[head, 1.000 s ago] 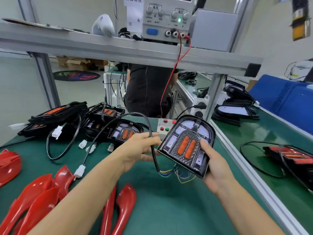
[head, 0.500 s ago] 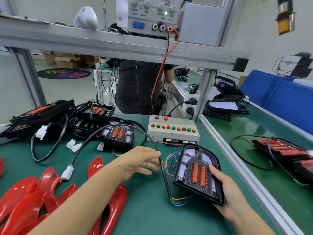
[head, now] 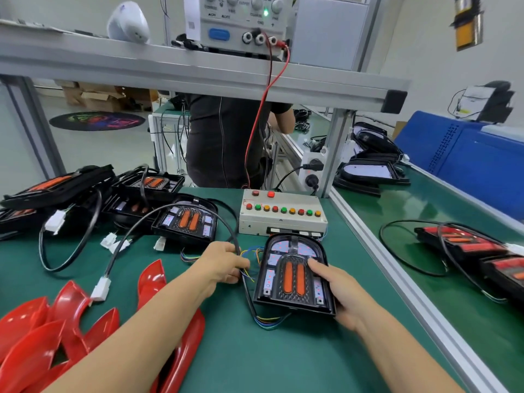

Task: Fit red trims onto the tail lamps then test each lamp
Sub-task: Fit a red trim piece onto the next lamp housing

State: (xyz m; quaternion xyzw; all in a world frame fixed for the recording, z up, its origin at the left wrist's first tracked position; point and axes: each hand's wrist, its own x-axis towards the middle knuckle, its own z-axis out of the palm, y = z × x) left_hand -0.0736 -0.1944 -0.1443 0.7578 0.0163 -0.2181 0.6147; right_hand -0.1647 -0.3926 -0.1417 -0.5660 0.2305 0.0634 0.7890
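Note:
A black tail lamp (head: 286, 276) with two orange strips lies flat on the green mat in front of the test box (head: 282, 215). My right hand (head: 337, 293) grips the lamp's right edge, thumb on its face. My left hand (head: 224, 263) is closed around the lamp's black cable (head: 158, 215) and coloured wires just left of the lamp. The cable arcs left to a white connector (head: 100, 289). Several red trims (head: 71, 316) lie at the lower left. More tail lamps (head: 185, 222) are piled at the back left.
A power supply (head: 241, 21) on the shelf feeds red and black leads down behind the test box. A person in black stands behind the bench. On the right-hand bench lie lamps with red trims (head: 470, 245) and black housings (head: 368, 171). An aluminium rail (head: 397, 279) divides the benches.
The lamp has come down from mid-air and now lies flat on the mat by the test box. My left hand has closed on its cable and wires. The view has tilted downward.

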